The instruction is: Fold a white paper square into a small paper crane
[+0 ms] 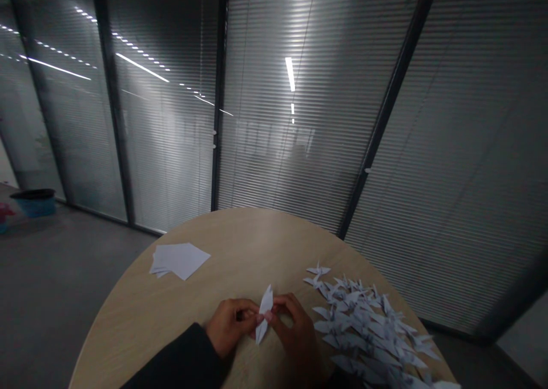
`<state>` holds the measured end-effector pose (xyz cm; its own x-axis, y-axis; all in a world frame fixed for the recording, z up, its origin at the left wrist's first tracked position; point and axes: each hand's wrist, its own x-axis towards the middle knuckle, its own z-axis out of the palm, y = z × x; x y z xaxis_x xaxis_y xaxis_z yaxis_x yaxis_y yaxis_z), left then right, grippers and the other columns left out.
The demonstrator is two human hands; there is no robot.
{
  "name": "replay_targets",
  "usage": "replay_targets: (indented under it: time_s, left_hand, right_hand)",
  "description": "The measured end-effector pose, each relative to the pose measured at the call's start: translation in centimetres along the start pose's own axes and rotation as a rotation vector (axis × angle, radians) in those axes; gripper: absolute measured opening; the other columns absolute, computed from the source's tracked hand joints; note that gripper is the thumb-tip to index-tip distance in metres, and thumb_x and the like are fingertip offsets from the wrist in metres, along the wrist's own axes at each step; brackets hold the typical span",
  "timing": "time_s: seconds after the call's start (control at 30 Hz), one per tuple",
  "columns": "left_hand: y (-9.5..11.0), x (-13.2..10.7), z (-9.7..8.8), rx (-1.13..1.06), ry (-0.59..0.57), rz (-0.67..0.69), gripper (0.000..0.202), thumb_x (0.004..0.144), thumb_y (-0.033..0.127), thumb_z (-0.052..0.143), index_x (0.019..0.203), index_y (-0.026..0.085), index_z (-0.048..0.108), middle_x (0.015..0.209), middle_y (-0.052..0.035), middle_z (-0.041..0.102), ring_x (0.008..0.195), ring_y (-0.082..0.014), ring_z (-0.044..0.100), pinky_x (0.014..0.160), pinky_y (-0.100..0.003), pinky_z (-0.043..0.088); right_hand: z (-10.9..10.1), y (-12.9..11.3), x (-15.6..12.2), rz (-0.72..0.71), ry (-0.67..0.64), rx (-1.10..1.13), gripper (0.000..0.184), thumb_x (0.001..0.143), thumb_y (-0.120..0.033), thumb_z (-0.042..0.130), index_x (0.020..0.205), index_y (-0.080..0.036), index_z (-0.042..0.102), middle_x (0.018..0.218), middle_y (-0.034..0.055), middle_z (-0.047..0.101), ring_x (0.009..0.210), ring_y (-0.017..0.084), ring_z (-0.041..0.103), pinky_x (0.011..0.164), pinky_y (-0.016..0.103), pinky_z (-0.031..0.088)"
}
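Both my hands meet at the near edge of a round wooden table. My left hand and my right hand pinch a narrow, pointed folded piece of white paper between their fingertips. The paper stands nearly upright, its tip pointing away from me. My left arm wears a dark sleeve.
A small stack of square white sheets lies at the table's left. A heap of several finished folded paper cranes covers the right side. Glass walls with blinds stand behind. A dark and blue tub sits on the floor far left.
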<state>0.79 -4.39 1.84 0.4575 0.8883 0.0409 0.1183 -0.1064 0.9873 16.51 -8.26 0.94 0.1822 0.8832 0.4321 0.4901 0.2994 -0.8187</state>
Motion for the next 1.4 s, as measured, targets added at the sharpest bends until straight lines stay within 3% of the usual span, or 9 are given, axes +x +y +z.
replay_targets:
  time_s: [0.07,0.3,0.5,0.67,0.9,1.1,1.4]
  left_hand:
    - [-0.1,0.1,0.0,-0.034,0.001,-0.017,0.050,0.058,0.057,0.072,0.072,0.008,0.071,0.054,-0.0035,0.063,0.050,-0.0151,0.056,0.053,-0.026,0.044]
    - [0.6,0.0,0.1,-0.238,-0.007,-0.105,0.041,0.048,0.046,0.081,0.062,0.009,0.070,0.051,-0.0026,0.063,0.047,-0.0140,0.055,0.053,-0.028,0.047]
    - [0.6,0.0,-0.3,-0.347,-0.045,-0.140,0.033,0.047,0.037,0.083,0.062,0.009,0.071,0.052,-0.0031,0.065,0.047,-0.0138,0.057,0.052,-0.027,0.048]
    - [-0.1,0.4,-0.6,-0.412,-0.063,-0.149,0.043,0.042,0.042,0.086,0.065,0.008,0.071,0.053,-0.0045,0.066,0.047,-0.0132,0.058,0.052,-0.026,0.047]
    - [-0.6,0.3,-0.7,-0.526,-0.129,-0.125,0.044,0.047,0.045,0.086,0.070,0.009,0.073,0.058,-0.0033,0.066,0.050,-0.0106,0.057,0.055,-0.024,0.048]
    - [0.3,-0.1,-0.5,-0.605,-0.120,-0.142,0.042,0.062,0.049,0.077,0.066,0.008,0.071,0.059,-0.0061,0.066,0.054,-0.0118,0.059,0.055,-0.023,0.048]
    - [0.1,0.4,-0.7,-0.469,0.002,-0.096,0.047,0.048,0.053,0.082,0.058,0.009,0.068,0.048,-0.0026,0.062,0.043,-0.0099,0.053,0.046,-0.022,0.042]
  right_hand:
    - [-0.1,0.0,0.0,-0.093,0.014,0.002,0.002,0.073,-0.023,0.062,0.072,-0.022,0.064,0.076,0.0004,0.063,0.076,0.017,0.061,0.071,0.025,0.047]
    - [-0.1,0.1,-0.2,-0.298,0.010,-0.023,0.017,0.085,-0.024,0.057,0.072,-0.025,0.067,0.079,0.0008,0.065,0.078,0.015,0.062,0.073,0.026,0.050]
    - [-0.6,-0.1,0.2,-0.518,-0.077,-0.063,0.020,0.092,-0.026,0.051,0.083,-0.027,0.068,0.081,0.0004,0.068,0.078,0.015,0.062,0.070,0.026,0.051]
    - [-1.3,-0.4,0.4,-0.624,-0.107,-0.095,0.019,0.093,-0.028,0.049,0.092,-0.027,0.069,0.085,0.0017,0.070,0.081,0.015,0.062,0.072,0.027,0.052]
    - [-1.6,0.0,0.4,-0.700,-0.113,-0.180,0.019,0.093,-0.024,0.050,0.100,-0.026,0.067,0.092,0.0027,0.070,0.088,0.016,0.062,0.078,0.029,0.051]
    - [-1.6,0.0,0.3,-0.748,-0.116,-0.233,0.022,0.093,-0.022,0.049,0.107,-0.027,0.066,0.098,0.0031,0.071,0.094,0.016,0.061,0.083,0.030,0.052]
    - [-1.1,-1.2,0.2,-0.772,-0.117,-0.180,0.025,0.095,-0.021,0.043,0.109,-0.024,0.064,0.098,0.0050,0.070,0.095,0.015,0.062,0.083,0.028,0.054]
